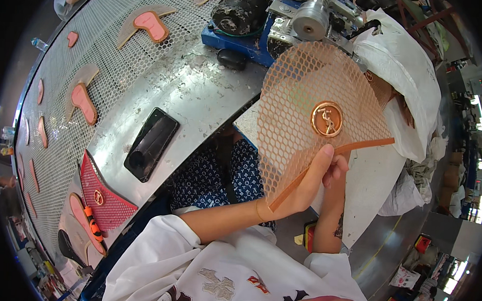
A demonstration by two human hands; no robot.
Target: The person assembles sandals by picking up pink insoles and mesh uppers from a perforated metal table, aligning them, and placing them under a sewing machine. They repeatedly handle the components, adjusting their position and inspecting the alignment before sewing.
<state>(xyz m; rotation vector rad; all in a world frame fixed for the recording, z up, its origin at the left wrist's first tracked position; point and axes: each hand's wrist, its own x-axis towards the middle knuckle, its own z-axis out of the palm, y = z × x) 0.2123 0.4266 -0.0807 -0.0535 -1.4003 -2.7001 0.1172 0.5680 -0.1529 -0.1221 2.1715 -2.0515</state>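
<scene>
My left hand [301,192] is closed on a tan honeycomb-mesh shoe upper piece [285,125], with the thumb on the orange-brown trim strip along its lower edge. A round gold-rimmed emblem [327,120] sits on the mesh. The piece is raised off the table and tilted toward me. My right hand [345,156] is behind the piece's lower edge. Its fingers are mostly hidden, so their grip cannot be made out.
A blue-based machine [311,24] stands just beyond the mesh, with a white sack [403,66] to its right. On the metal table lie a black phone [152,144], a red mesh piece [104,201], an orange-and-black tool [93,223] and several pink pads [84,103].
</scene>
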